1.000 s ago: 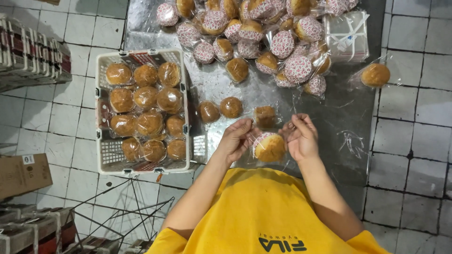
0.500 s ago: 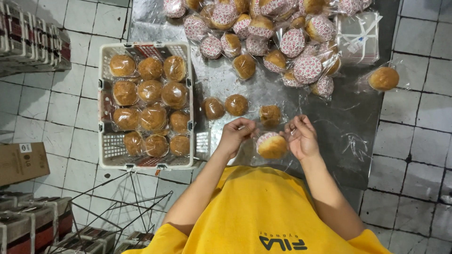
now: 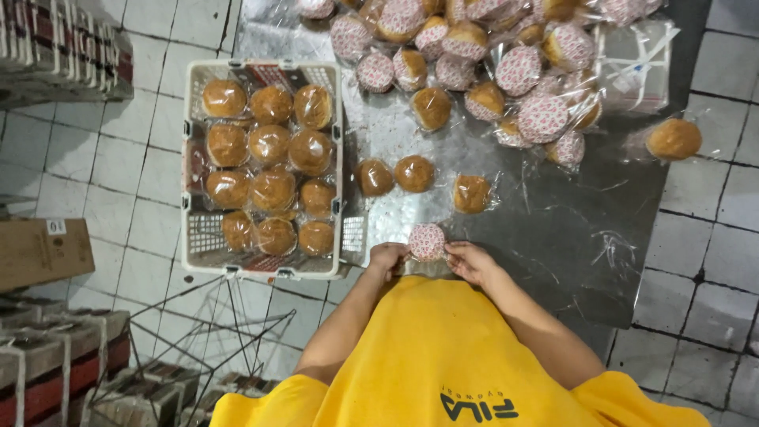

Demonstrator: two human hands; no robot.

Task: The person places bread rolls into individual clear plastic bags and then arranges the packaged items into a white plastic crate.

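Both hands sit at the near edge of the metal tabletop [image 3: 553, 229], close to the yellow shirt [image 3: 443, 356]. Left hand [image 3: 387, 259] and right hand [image 3: 468, 261] grip one wrapped bun [image 3: 427, 242] between them, fingers closed on its sides, the patterned paper cup facing up. Just beyond lie three wrapped buns [image 3: 415, 174] in a row, brown tops up. A heap of wrapped buns [image 3: 490, 71] covers the far end of the tabletop. To the left, touching the tabletop edge, a white plastic basket [image 3: 190, 237] holds rows of packed buns [image 3: 269, 170].
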